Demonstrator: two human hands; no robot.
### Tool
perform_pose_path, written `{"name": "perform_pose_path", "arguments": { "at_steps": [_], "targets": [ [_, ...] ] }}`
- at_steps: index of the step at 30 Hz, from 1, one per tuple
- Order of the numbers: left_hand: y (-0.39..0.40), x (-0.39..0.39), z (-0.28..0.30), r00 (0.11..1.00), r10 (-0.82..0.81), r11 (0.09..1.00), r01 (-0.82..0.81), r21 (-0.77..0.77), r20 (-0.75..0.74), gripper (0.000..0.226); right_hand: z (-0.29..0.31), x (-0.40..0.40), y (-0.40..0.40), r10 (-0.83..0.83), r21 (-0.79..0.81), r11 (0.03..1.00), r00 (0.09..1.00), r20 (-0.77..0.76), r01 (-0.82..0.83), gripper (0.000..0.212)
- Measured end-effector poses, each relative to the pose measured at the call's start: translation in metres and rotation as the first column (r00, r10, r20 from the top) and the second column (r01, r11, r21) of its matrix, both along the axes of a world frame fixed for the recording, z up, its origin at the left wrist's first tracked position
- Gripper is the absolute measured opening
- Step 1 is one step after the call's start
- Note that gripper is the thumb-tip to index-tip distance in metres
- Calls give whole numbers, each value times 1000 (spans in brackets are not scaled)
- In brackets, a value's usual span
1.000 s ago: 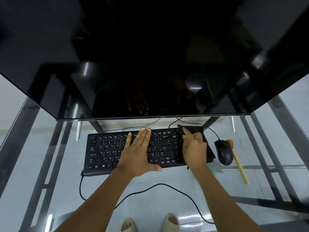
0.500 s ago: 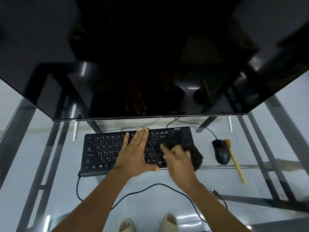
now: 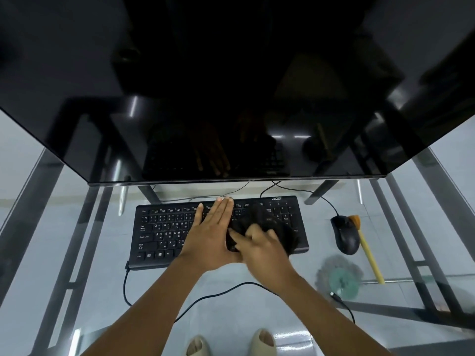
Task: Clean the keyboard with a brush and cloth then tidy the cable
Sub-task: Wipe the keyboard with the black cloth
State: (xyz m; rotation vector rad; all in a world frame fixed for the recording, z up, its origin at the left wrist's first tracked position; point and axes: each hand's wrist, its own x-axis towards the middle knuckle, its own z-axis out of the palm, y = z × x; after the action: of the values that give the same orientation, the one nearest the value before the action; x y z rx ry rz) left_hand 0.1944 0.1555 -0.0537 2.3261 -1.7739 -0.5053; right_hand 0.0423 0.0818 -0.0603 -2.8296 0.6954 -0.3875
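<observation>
I'm pinning the keyboard (image 3: 180, 235) flat-handed with my left hand (image 3: 208, 235); my right hand (image 3: 259, 245), clutching the cloth (image 3: 259, 222), should be wiping lightly along rows.

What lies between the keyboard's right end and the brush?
Head view: the black mouse, beside the brush and apart from the keyboard, on the glass table.

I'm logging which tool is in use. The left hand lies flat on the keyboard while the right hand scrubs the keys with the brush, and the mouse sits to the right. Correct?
Not quite. In the head view the right hand holds a dark cloth, not the brush; the brush lies untouched beside the mouse. The left hand does lie flat on the keyboard.
</observation>
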Motion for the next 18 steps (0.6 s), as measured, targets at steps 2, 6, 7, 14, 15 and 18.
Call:
{"name": "perform_pose_path", "arguments": {
  "at_steps": [2, 6, 7, 14, 15, 18],
  "targets": [
    [5, 10, 4, 999, -38, 999, 38, 24, 16, 132, -2, -7, -21, -144, 42, 989, 986, 81, 141, 41],
    [41, 49, 12, 995, 50, 999, -52, 16, 87, 133, -2, -27, -61, -510, 139, 858, 854, 105, 495, 32],
    [55, 61, 12, 992, 91, 996, -93, 14, 90, 133, -2, -27, -61, -558, 166, 825, 826, 84, 540, 31],
    [115, 104, 5, 978, 204, 978, -201, 61, -39, 135, -3, 17, 26, -167, -1, 986, 982, 88, 168, 39],
    [116, 106, 4, 977, 204, 978, -201, 58, -63, 135, -1, 26, 36, -29, -47, 998, 999, 46, 31, 44],
    [110, 104, 2, 973, 197, 980, -194, 35, -122, 136, 3, 32, 11, -13, -84, 996, 1000, 22, 15, 48]
  ]
}}
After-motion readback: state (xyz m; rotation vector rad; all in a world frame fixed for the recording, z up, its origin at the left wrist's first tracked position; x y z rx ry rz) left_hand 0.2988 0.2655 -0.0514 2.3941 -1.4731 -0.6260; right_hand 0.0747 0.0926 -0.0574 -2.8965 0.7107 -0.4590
